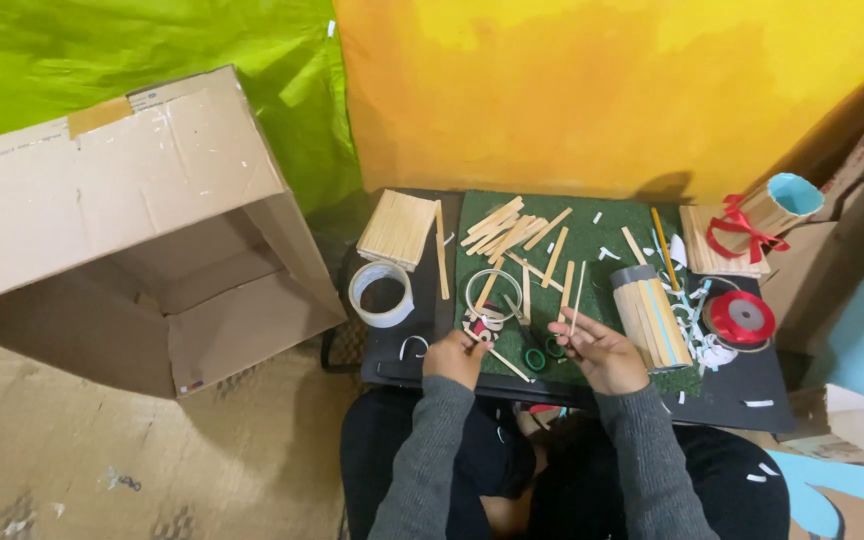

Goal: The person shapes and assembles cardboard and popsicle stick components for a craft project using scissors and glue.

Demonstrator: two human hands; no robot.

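Left hand [455, 357] curled at the near edge of the green felt mat [602, 240], grip pinched on one end of a thin pale wooden stick [505, 361] lying slantwise. Right hand [597, 350] just beside, fingers closed on a second slim wooden stick [576, 299] standing nearly upright. Between the hands, green-handled scissors [537, 350] flat on the mat. Further out, loose flat wooden craft sticks [512, 232] scattered across the mat, a stick-clad cylinder [649, 318] at right, a red ribbon spool [740, 318] beyond. Left on the black counter [752, 385], a clear tape roll [381, 292]; farther left, an open cardboard box [132, 230].
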